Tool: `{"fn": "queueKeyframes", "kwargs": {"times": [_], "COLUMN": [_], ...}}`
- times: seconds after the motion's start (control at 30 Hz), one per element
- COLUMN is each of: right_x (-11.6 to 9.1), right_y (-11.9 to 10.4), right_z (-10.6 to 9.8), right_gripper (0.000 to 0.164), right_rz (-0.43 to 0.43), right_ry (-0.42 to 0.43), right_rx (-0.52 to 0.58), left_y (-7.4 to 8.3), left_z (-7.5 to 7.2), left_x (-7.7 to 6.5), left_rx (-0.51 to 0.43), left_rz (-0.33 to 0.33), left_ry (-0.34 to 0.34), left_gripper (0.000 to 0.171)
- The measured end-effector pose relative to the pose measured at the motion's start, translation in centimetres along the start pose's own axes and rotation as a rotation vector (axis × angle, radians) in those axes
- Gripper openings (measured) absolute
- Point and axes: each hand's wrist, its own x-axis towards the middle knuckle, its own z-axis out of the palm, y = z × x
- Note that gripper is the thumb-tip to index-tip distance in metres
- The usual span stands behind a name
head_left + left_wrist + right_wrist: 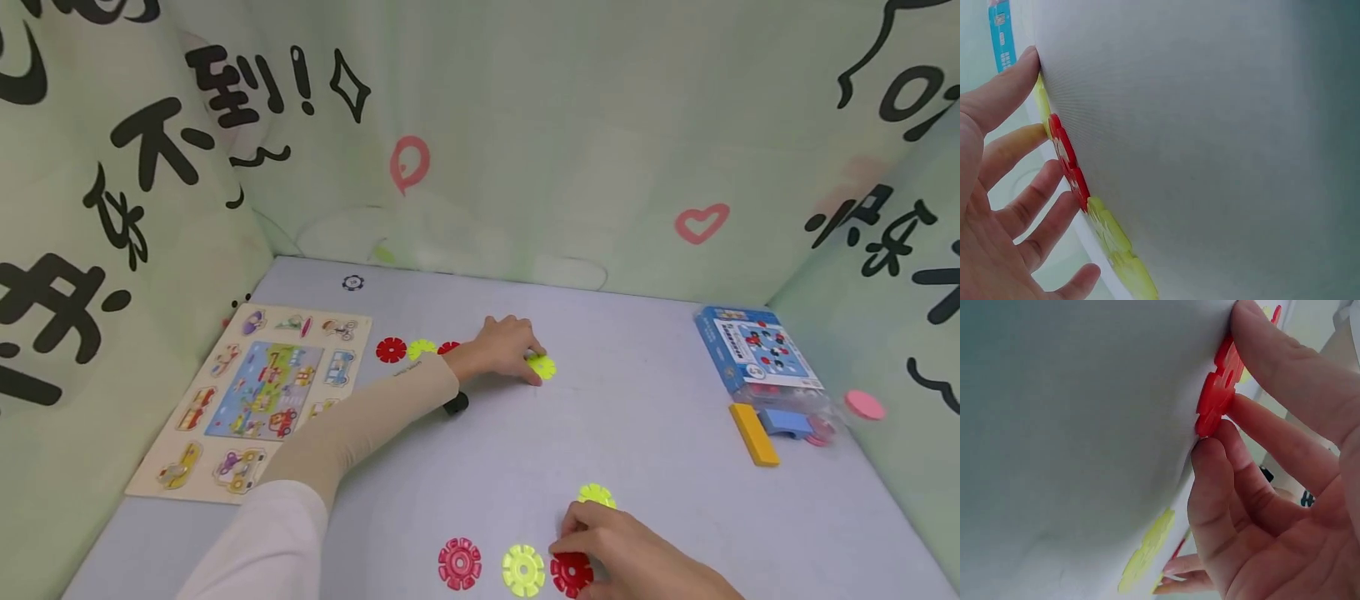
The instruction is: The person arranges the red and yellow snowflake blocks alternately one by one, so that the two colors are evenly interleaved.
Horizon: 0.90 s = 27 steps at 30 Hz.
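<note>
My left hand (pixel 534 360) reaches across the pale table (pixel 645 467), its straight fingertips touching a yellow-green snowflake disc (pixel 543 367). Behind its wrist lie a red disc (pixel 391 350), a yellow one (pixel 422 348) and another red one (pixel 448 347). In the left wrist view the left hand (pixel 1029 106) is spread beside a red disc (pixel 1066 156) and yellow discs (pixel 1116 244). At the near edge my right hand (pixel 573 542) pinches a red disc (pixel 572 573); thumb and fingers (pixel 1210 462) hold that red disc (pixel 1213 403) by its rim. A yellow disc (pixel 522 571), a pink-red disc (pixel 459 563) and another yellow disc (pixel 596 495) lie close by.
A wooden vehicle puzzle board (pixel 247 400) lies at the left. At the right stand a blue box (pixel 753 346), a yellow block (pixel 753 433), a blue block (pixel 783 421) and a pink disc (pixel 865 405). A small black object (pixel 455 405) sits under my left forearm. Printed cloth walls surround the table.
</note>
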Motion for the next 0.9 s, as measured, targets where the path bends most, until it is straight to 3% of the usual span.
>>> {"fn": "queueKeyframes", "kwargs": {"times": [0.13,0.27,0.37,0.6,0.77,0.9], "right_x": [-0.1,-0.4,-0.5,-0.8,-0.9,-1.3], "right_y": [0.1,-0.1,-0.1,-0.2,0.2,0.8], "right_z": [0.2,0.5,0.5,0.4,0.7,1.1], "right_gripper": [0.043,0.049,0.053,0.053,0.058,0.055], "right_rz": [0.003,-0.055,-0.103,-0.114,-0.213,-0.245], "right_ry": [0.017,0.026,0.004,-0.074,-0.030,-0.003], "right_rx": [-0.027,-0.053,-0.051,-0.044,-0.098,-0.014], "left_y": [0.0,0.0,0.1,0.2,0.1,0.2], "left_z": [0.0,0.1,0.1,0.2,0.2,0.1], "left_x": [0.0,-0.1,-0.1,0.0,0.0,-0.1], "left_rx": [-0.005,-0.014,-0.013,-0.004,-0.013,-0.016], "left_rz": [-0.009,-0.015,-0.018,-0.024,-0.030,-0.029], "left_ry": [-0.001,-0.008,-0.004,0.008,0.013,0.012], "left_gripper": [0.054,0.055,0.055,0.055,0.054,0.054]}}
